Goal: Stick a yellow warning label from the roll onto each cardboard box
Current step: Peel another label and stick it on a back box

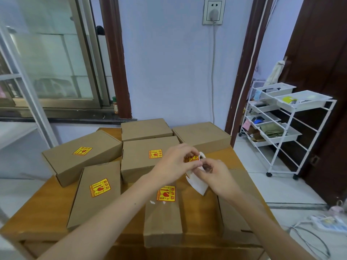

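Several cardboard boxes lie on a wooden table [47, 201]. Yellow warning labels show on the far-left box [82, 151], the near-left box [100, 187], the middle box [155, 154] and the near-centre box [166, 193]. The two rear boxes [145, 128] [201, 134] and the near-right box [236, 203] show no label. Above the table's middle, my left hand [175, 162] pinches a yellow label [193, 158] at the label roll [201, 156]. My right hand [216, 177] grips the roll's white backing strip [198, 184], which hangs down.
A white wire cart [281, 128] with trays stands to the right on the tiled floor. A power strip and cables [326, 222] lie on the floor at lower right. A wall with a socket [214, 10] is behind the table; a window is at left.
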Motion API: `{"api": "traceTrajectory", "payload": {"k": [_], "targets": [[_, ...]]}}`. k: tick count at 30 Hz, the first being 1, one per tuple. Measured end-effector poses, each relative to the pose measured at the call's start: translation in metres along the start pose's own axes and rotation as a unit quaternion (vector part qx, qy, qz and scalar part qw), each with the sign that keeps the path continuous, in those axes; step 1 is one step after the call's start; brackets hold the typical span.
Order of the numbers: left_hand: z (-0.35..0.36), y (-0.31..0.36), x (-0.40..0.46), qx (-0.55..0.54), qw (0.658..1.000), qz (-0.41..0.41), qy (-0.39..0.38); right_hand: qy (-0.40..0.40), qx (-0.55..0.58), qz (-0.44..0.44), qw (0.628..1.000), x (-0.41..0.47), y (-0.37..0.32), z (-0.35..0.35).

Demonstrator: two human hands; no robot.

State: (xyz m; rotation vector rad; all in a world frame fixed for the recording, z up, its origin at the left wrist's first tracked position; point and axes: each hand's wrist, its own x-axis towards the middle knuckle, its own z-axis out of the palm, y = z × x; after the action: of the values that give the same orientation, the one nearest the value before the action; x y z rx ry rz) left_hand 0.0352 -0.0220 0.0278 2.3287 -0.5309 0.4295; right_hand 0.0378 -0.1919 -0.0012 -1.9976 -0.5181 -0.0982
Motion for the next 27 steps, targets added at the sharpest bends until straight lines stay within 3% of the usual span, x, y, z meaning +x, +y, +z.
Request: {"api": "traceTrajectory", "payload": {"k": [7, 17, 27], "targets": [[0.003, 0.004, -0.003, -0.008, 0.999, 0.009, 0.034, 0.017, -0.048, -0.015, 0.999, 0.000, -0.006, 0.000], [0.003, 0.007, -0.009, -0.047, 0.995, 0.019, 0.080, 0.015, -0.030, -0.019, 0.999, -0.002, -0.011, 0.001], [-0.001, 0.008, -0.013, -0.087, 0.993, 0.000, 0.084, 0.018, -0.035, -0.017, 0.999, -0.001, -0.010, 0.000]]}}
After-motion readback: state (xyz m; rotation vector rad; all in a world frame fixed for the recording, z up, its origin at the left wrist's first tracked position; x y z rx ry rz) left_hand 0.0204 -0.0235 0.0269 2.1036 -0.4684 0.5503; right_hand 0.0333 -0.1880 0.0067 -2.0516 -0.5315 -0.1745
